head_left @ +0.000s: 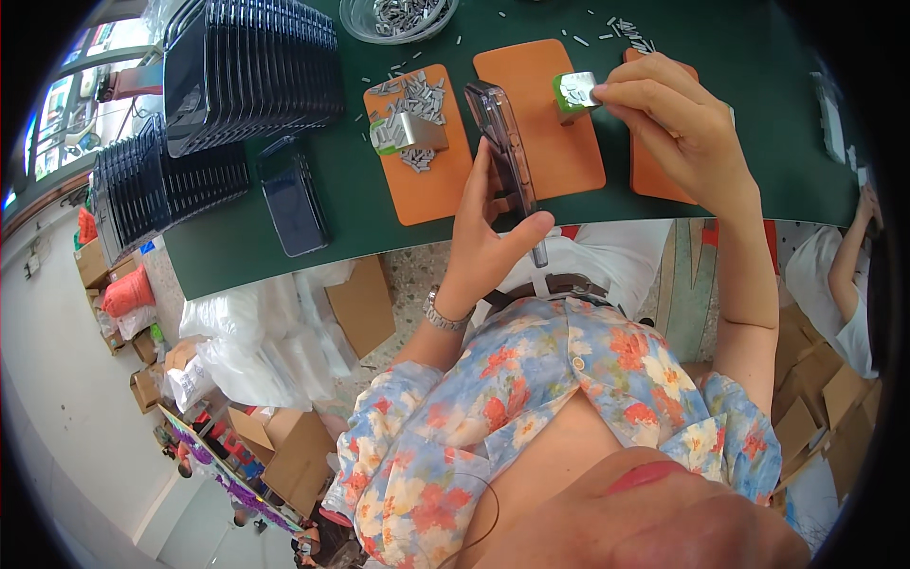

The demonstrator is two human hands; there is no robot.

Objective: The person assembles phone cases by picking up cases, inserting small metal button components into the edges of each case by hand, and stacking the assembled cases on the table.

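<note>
From where I stood, the person's two hands were well apart over the green counter (773,142). The left hand (486,232) was clasped around a clear-edged phone case (505,142), thumb on one side and fingers on the other, the case tipped up on edge above the gap between two orange mats. The right hand (684,133) had its thumb and forefinger drawn near each other at the edge of a green-ended silver block (574,91) on the middle orange mat (578,156); I couldn't tell whether they had closed on anything. A second silver block (413,131) stood on the left orange mat (427,199) amid loose grey metal pieces (425,99). The step looked to me like fine fingertip work at that block. To do it well, I judged, the right hand wanted a light pinch that wouldn't tip the block, while the left wanted to grip the case by its rims alone, keeping its face free of smudges and its edge clear of the scattered pieces.
</note>
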